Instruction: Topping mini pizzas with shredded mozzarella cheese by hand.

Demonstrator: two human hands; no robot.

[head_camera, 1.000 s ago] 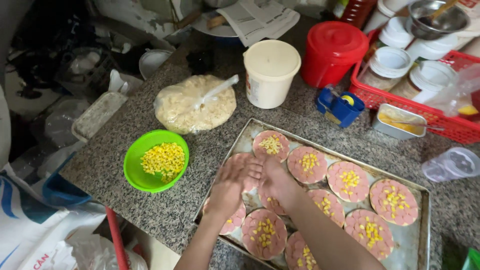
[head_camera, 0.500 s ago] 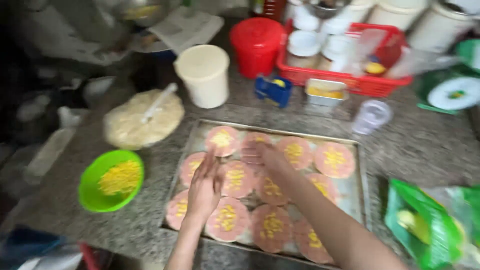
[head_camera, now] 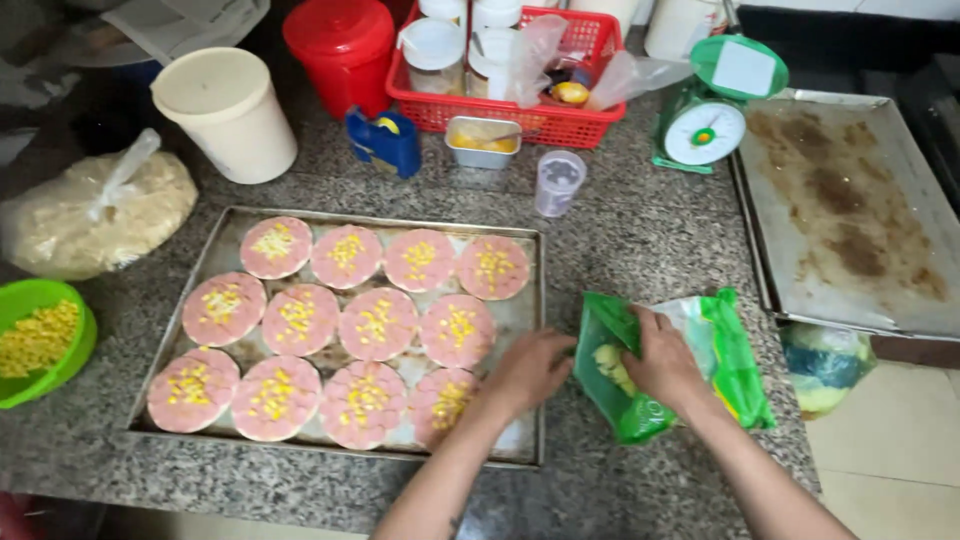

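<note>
A metal baking tray (head_camera: 236, 218) on the granite counter holds several round pink meat slices (head_camera: 377, 324) topped with yellow corn. To the tray's right lies a green plastic bag (head_camera: 733, 360) with pale yellow pieces inside. My left hand (head_camera: 528, 368) grips the bag's open left edge, beside the tray's right rim. My right hand (head_camera: 662, 360) rests on top of the bag, fingers curled over its opening.
A green bowl of corn (head_camera: 40, 342) sits at the left, a tied bag of shredded cheese (head_camera: 95, 217) behind it. A cream tub (head_camera: 229, 112), red container (head_camera: 343, 45), red basket (head_camera: 520, 117), green scale (head_camera: 712, 112) and a dirty tray (head_camera: 850, 210) line the back and right.
Both hands left the meat slices on the tray and moved right to the green bag. The view swung right, bringing the scale and the second tray into sight.
</note>
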